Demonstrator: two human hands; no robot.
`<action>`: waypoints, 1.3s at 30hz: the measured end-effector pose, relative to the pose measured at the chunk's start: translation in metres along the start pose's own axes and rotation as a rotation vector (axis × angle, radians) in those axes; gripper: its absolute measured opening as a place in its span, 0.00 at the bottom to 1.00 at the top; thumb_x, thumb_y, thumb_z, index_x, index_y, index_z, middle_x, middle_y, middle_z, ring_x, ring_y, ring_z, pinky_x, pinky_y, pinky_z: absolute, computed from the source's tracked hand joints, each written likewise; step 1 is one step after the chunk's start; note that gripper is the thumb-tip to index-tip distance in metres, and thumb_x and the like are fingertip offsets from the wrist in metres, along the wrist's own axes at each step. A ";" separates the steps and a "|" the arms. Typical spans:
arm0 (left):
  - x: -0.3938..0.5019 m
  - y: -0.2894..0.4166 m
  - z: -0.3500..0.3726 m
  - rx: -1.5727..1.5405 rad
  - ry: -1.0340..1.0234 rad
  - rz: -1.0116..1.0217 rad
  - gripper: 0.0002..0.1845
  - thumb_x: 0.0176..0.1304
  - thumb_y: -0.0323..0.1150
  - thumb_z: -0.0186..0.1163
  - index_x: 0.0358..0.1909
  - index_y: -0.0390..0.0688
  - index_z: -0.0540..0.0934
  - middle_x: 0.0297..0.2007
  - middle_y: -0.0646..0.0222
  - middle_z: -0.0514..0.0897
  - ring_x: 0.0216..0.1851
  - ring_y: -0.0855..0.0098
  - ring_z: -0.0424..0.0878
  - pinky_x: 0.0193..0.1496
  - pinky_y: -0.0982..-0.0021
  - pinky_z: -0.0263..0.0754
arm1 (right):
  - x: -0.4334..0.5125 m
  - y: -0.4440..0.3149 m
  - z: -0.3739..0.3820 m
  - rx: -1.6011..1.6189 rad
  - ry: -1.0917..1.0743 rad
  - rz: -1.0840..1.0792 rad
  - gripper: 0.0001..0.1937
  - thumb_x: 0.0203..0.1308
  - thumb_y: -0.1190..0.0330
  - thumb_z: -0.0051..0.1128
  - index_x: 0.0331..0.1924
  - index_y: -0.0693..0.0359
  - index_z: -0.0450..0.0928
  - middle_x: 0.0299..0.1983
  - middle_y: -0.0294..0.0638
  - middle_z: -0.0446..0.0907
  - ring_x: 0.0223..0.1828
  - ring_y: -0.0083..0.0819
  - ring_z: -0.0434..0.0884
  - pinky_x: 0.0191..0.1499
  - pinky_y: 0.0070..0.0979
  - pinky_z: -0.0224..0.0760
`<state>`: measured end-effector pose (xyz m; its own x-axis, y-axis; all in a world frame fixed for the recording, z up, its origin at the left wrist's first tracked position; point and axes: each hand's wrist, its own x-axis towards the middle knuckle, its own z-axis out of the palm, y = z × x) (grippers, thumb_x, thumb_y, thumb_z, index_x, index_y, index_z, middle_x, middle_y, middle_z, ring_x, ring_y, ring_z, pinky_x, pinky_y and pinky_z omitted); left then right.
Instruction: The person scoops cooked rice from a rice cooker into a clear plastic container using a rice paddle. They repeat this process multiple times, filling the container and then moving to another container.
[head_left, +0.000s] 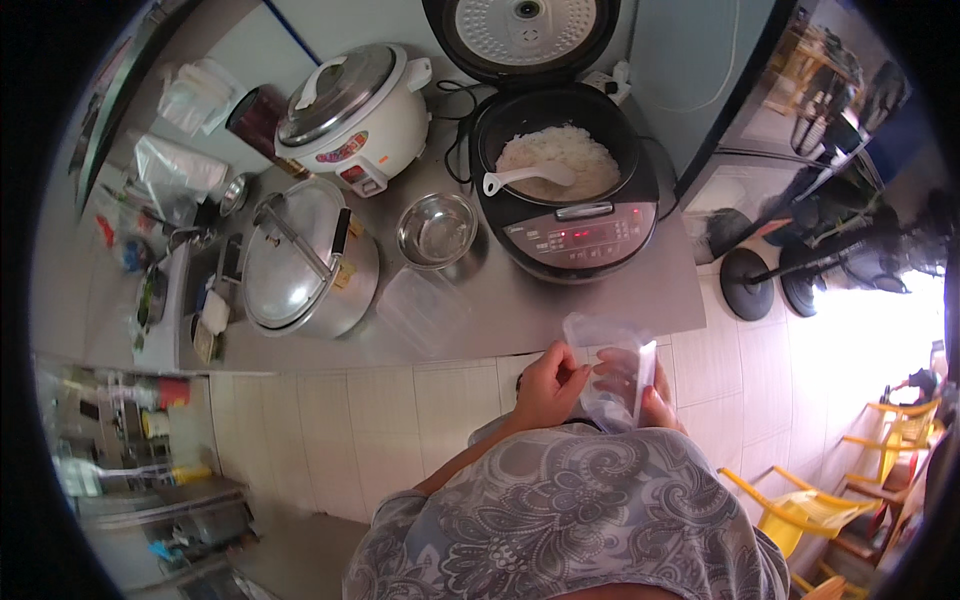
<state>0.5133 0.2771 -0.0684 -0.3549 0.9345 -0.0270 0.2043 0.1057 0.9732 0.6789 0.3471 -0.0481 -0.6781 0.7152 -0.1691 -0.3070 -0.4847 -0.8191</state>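
My right hand (654, 397) holds a clear plastic container (611, 397) upright near my chest, its fingers showing through the plastic. Close to the container's left side is my left hand (551, 382), fingers curled; whether it grips the rim is unclear. Beyond them stands an open black rice cooker (577, 240) with cooked rice (559, 142) inside. A white rice paddle (529, 176) rests on the rice, its handle over the pot's left rim. A clear plastic lid or shallow container (424, 309) lies on the steel counter, beside a round metal bowl (437, 230).
The steel counter (517, 315) also bears a large lidded metal pot (300, 262) and a white rice cooker (360, 112) with a metal lid. Plastic bags (180, 165) lie at the far left. Fan stands (746, 283) and yellow chairs (806, 510) are on the right.
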 end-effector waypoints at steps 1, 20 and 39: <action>0.002 0.000 0.008 0.039 0.029 -0.082 0.11 0.62 0.26 0.64 0.31 0.40 0.69 0.23 0.73 0.74 0.26 0.84 0.70 0.29 0.77 0.68 | 0.008 -0.011 -0.010 -0.069 -0.059 0.030 0.56 0.46 0.40 0.70 0.73 0.61 0.52 0.65 0.52 0.67 0.65 0.42 0.69 0.65 0.40 0.63; 0.033 -0.111 -0.061 0.518 0.616 -0.279 0.18 0.59 0.28 0.63 0.52 0.36 0.78 0.23 0.67 0.75 0.22 0.68 0.73 0.30 0.67 0.71 | 0.089 -0.137 -0.191 0.266 -0.128 0.014 0.52 0.58 0.31 0.49 0.77 0.54 0.44 0.68 0.52 0.66 0.62 0.47 0.74 0.61 0.49 0.69; 0.342 0.104 -0.122 1.501 -0.146 0.514 0.10 0.54 0.29 0.59 0.39 0.41 0.81 0.29 0.60 0.79 0.34 0.54 0.83 0.38 0.55 0.78 | 0.152 -0.129 -0.103 0.115 0.138 -0.041 0.45 0.60 0.31 0.45 0.74 0.50 0.53 0.65 0.45 0.69 0.58 0.39 0.76 0.57 0.42 0.72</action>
<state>0.3017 0.5658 0.0521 0.1005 0.9885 0.1126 0.9747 -0.0752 -0.2103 0.6843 0.5700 -0.0244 -0.5678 0.7941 -0.2167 -0.4124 -0.5023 -0.7600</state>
